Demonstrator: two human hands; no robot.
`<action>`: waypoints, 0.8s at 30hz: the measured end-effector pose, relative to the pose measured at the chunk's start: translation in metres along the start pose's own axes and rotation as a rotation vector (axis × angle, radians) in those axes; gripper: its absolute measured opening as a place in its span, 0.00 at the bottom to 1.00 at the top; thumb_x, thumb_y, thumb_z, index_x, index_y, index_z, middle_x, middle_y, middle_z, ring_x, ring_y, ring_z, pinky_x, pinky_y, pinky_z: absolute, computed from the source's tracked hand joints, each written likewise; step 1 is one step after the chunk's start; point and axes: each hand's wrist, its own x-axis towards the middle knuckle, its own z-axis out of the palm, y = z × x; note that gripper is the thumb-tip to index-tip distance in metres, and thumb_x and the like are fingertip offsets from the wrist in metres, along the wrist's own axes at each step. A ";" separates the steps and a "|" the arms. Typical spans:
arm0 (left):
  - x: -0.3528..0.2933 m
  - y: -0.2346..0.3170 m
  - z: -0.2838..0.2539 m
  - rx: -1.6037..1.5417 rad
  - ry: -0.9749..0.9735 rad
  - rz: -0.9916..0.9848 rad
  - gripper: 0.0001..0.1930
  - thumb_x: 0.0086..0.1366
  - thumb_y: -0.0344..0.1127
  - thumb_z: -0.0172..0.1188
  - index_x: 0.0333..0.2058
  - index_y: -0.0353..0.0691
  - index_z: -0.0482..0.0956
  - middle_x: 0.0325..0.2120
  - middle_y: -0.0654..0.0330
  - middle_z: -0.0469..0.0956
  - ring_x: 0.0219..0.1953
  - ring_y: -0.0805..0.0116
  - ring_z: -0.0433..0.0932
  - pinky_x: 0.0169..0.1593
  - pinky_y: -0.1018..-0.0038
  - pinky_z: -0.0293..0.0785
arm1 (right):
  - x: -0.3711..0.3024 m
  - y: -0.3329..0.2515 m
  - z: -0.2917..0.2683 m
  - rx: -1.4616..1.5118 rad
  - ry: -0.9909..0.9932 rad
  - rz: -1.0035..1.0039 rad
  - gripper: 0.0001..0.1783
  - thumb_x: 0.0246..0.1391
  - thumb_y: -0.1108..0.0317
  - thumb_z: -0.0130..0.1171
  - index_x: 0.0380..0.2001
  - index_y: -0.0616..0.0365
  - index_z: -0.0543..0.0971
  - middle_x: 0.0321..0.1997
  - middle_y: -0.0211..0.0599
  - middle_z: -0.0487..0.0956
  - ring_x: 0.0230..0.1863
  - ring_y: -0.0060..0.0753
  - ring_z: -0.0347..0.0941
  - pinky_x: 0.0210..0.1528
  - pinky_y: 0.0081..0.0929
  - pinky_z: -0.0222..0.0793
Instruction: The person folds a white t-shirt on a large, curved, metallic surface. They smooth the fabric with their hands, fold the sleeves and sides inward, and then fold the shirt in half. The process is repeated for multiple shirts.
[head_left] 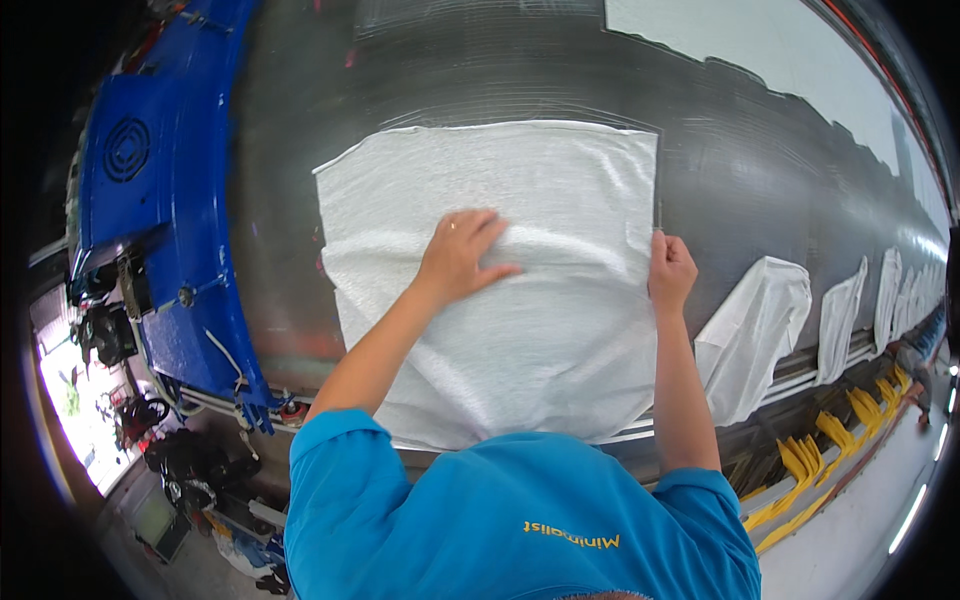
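A white fabric piece (500, 190) lies spread on the long dark table in front of me. Its far edge is fairly straight, while wrinkles and a raised fold cross its middle and the near part drapes toward my body. My left hand (465, 256) rests on the fabric left of the centre, palm down with thumb and fingers apart. At the right edge of the piece my right hand (673, 268) is closed, pinching the border of the cloth between thumb and fingers.
The dark table (740, 190) runs off to the right. Several more white fabric pieces (755, 330) hang over its near edge there, and a large white sheet (750, 40) lies along the far side. A blue machine housing (160, 190) stands at the left. Yellow strips (800, 465) sit below the table at the right.
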 end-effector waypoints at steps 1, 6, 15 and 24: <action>-0.005 0.008 0.004 -0.025 0.000 -0.004 0.20 0.64 0.45 0.68 0.51 0.40 0.81 0.50 0.55 0.77 0.53 0.56 0.75 0.59 0.58 0.70 | 0.004 0.003 -0.004 0.010 -0.057 0.028 0.18 0.64 0.58 0.63 0.29 0.63 0.82 0.21 0.29 0.77 0.25 0.16 0.69 0.31 0.23 0.66; -0.014 0.022 0.017 -0.068 0.083 -0.049 0.09 0.62 0.30 0.68 0.41 0.44 0.85 0.36 0.66 0.79 0.42 0.66 0.78 0.51 0.65 0.73 | 0.022 0.007 -0.017 -0.079 -0.214 0.106 0.18 0.62 0.55 0.64 0.30 0.62 0.83 0.24 0.37 0.82 0.25 0.28 0.76 0.32 0.29 0.70; -0.015 0.033 0.016 -0.168 0.118 -0.104 0.08 0.62 0.28 0.67 0.40 0.46 0.85 0.36 0.65 0.80 0.42 0.65 0.78 0.51 0.65 0.71 | 0.066 -0.069 0.021 -0.179 -0.102 -0.316 0.13 0.59 0.59 0.65 0.42 0.55 0.83 0.39 0.40 0.83 0.39 0.43 0.80 0.43 0.39 0.74; -0.020 0.042 0.026 -0.166 0.212 -0.141 0.08 0.60 0.27 0.68 0.39 0.45 0.84 0.35 0.67 0.78 0.42 0.67 0.77 0.53 0.65 0.71 | 0.105 -0.108 0.114 -0.191 -0.204 -0.890 0.13 0.59 0.66 0.65 0.46 0.56 0.81 0.50 0.41 0.80 0.52 0.47 0.75 0.58 0.45 0.67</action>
